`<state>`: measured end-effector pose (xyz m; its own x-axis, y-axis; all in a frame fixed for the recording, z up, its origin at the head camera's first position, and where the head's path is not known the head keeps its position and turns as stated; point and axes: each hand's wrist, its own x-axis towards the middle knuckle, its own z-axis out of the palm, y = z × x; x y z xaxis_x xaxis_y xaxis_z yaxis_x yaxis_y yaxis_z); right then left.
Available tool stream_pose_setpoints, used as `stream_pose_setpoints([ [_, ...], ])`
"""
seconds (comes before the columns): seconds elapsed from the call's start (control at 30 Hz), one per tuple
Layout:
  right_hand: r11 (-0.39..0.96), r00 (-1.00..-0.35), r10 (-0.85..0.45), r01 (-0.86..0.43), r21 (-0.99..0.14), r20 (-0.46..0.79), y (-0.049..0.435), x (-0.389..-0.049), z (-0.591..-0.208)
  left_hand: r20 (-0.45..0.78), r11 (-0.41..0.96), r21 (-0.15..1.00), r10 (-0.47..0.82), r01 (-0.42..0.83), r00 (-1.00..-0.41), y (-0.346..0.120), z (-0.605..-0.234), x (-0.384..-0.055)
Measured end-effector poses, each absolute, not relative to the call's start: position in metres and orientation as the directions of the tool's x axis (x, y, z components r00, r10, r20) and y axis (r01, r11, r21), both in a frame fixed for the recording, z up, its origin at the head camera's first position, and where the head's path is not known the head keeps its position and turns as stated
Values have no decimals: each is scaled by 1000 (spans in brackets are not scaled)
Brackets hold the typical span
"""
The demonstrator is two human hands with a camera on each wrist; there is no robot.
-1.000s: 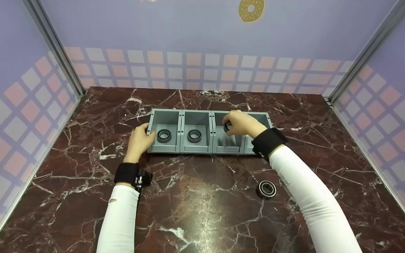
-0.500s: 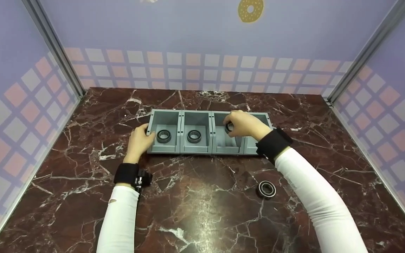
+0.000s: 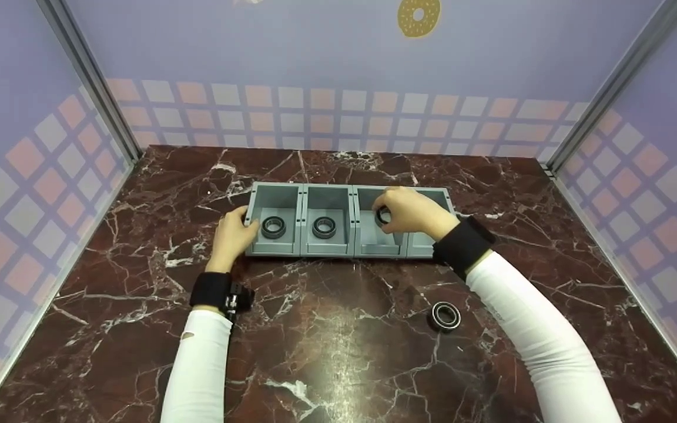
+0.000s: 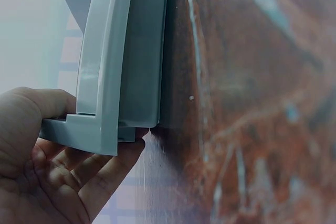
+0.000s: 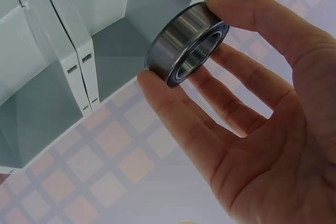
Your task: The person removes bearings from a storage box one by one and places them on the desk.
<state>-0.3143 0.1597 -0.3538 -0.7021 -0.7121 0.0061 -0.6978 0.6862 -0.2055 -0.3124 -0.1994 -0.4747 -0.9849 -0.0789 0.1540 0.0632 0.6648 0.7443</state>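
Since the first frame, the right forearm in its white sleeve has been swung slightly outward to the right, while the right hand has been shifted only a little. No change is seen in the left hand or in the three bearings that are not held.

Four bearings and four gray bins, joined in a row, are counted. One bearing lies flat in the leftmost bin, and one in the second. The fourth is seen on the bench, in front of the row, near the right forearm. The held bearing is pinched, tilted, between the fingertips of the right hand, above or within the third bin; its height against the rim cannot be told.

The row's left end is gripped by the left hand, with the thumb placed over the rim and the other fingers beneath it. A black band is worn on the right wrist.
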Motion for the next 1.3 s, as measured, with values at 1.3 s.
stream_pose_setpoints([
  [1.3, 666, -680, -733, -724, -176, 20, 168, -269, -359, 144, 666, 744, -91, 47, -985, -200, -475, -313],
])
